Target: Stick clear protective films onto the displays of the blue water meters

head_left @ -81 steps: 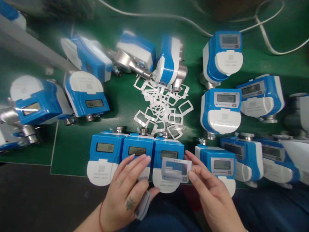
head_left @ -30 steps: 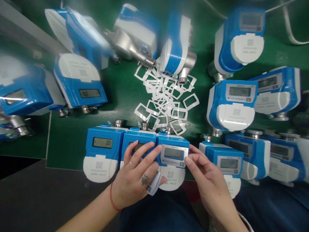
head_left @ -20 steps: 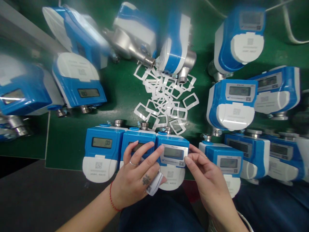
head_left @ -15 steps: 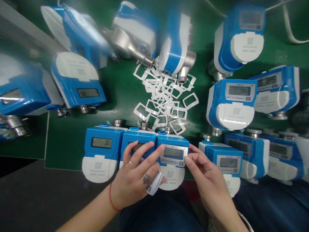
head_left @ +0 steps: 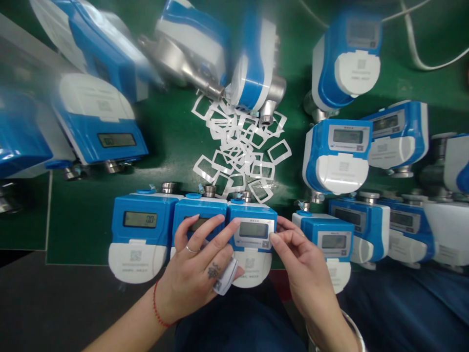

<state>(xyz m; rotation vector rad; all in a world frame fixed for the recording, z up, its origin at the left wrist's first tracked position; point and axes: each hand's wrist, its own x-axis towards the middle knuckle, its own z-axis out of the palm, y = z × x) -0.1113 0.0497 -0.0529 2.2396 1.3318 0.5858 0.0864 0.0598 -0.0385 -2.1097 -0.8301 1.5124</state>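
Observation:
In the head view, a blue and white water meter [head_left: 252, 209] stands upright in front of me, a silver-grey label [head_left: 243, 243] framing its display. My left hand [head_left: 203, 261] spreads its index finger onto the label's left edge. Between its lower fingers and palm it holds a small folded stack of labels [head_left: 226, 278], partly hidden. At the label's right edge, my right hand [head_left: 306, 264] pinches with thumb and fingertips against the meter's side. Left of this meter stand a second water meter [head_left: 198, 208], partly covered by my left hand, and a third water meter [head_left: 141, 234] with a bare display.
White cut-out label frames [head_left: 234, 156] lie heaped on the green table [head_left: 164, 127]. Labelled meters [head_left: 337, 156] stand on the right; more meters [head_left: 104, 122] stand at the left and back. A white cable [head_left: 414, 44] runs at the back right.
The view has shifted slightly, so most things sit further left in the picture. Both hands keep their places on the label and the meter.

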